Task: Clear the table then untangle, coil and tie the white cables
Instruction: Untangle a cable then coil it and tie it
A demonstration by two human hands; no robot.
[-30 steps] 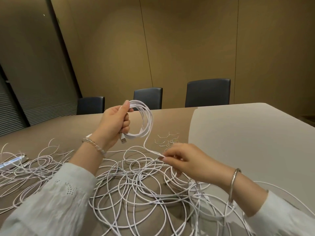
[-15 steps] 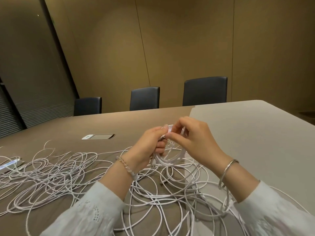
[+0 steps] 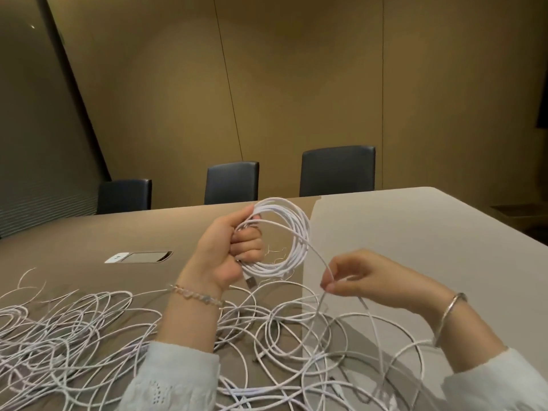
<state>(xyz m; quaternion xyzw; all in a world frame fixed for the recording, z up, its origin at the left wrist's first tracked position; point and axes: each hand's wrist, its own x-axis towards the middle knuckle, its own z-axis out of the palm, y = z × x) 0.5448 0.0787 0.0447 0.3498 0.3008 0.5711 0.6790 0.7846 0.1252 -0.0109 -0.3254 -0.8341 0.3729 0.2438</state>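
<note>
White cable coil (image 3: 281,232) in left hand (image 3: 225,253) grip

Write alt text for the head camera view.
A person's left hand grips a coil of white cable above a brown table, while the right hand pinches the strand trailing from it. Loose tangled white cables cover the table below.

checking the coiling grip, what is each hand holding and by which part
The left hand grips the coil of white cable by its left side. The right hand pinches the loose strand trailing from the coil, at its fingers.
</note>
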